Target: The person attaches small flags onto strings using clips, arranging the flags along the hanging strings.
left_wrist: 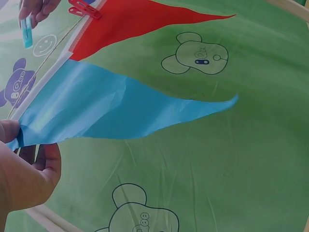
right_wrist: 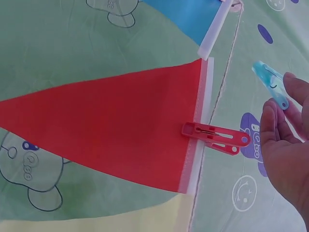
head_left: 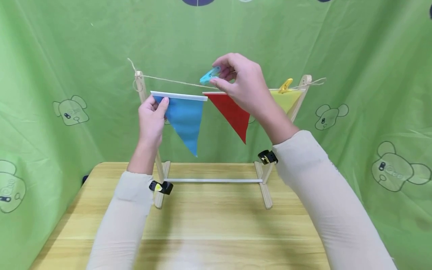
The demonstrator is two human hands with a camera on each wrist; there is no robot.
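Observation:
My left hand [head_left: 151, 119] pinches the left end of a blue triangular pennant [head_left: 185, 118] by its white top strip. The pennant hangs point down, close to the string [head_left: 175, 81]. Above the string, my right hand [head_left: 241, 80] holds a light blue clothespin [head_left: 210, 75] between thumb and fingers, apart from the pennant. Beside the blue pennant hangs a red pennant [head_left: 233, 112], partly behind my right hand in the head view. A red clothespin [right_wrist: 215, 135] clips it to the string. Farther right, a yellow clothespin [head_left: 285, 86] grips a yellow pennant [head_left: 287, 100].
The string runs between two wooden posts [head_left: 140, 86] of a stand. A white rod [head_left: 212, 180] joins the stand's feet on a wooden table [head_left: 209, 225]. Green printed curtains [head_left: 84, 45] surround the table at the back and sides.

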